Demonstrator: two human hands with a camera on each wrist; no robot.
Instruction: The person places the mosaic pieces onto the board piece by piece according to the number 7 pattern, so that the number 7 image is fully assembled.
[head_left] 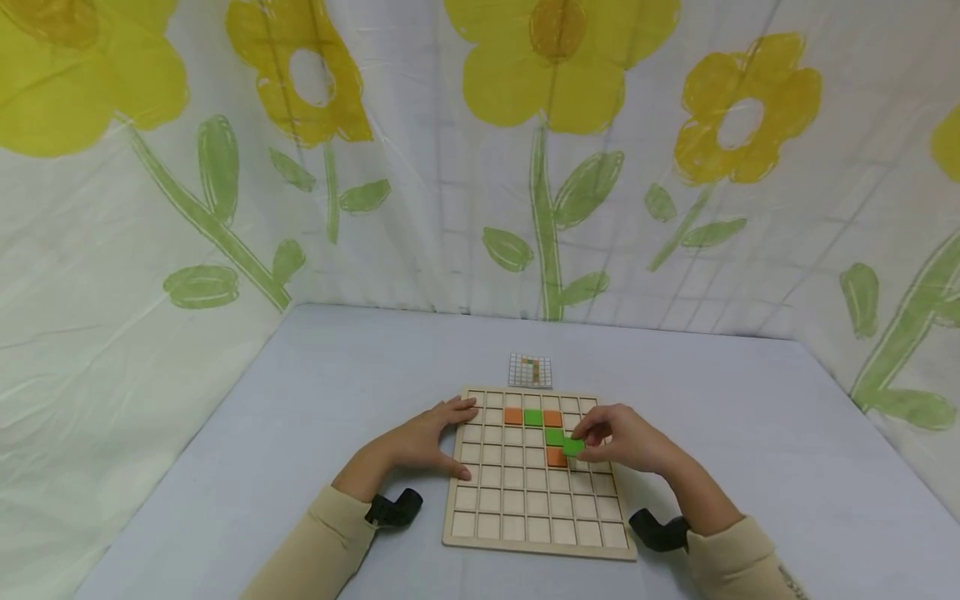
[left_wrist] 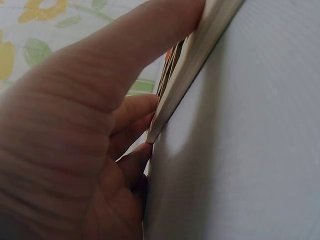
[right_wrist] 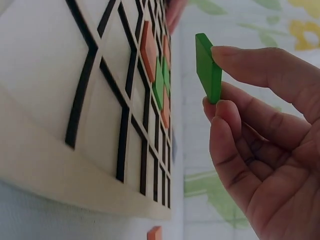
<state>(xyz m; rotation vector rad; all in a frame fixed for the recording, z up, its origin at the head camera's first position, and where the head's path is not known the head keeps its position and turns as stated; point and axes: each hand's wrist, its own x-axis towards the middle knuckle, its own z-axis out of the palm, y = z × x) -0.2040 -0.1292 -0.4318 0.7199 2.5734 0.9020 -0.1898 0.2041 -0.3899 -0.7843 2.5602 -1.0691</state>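
My right hand pinches a green square tile between thumb and fingers, held above the right part of a wooden grid board. On the board, a row near the far side has an orange tile, a green tile and another orange tile. Below the row's right end sit a second green tile and a third orange tile. With fingers spread, my left hand rests on the board's left edge, thumb nearer me.
Beyond the board's far edge lies a small card printed with a coloured grid pattern. A loose orange tile shows beside the board in the right wrist view. Behind the pale table hangs a flower-patterned curtain.
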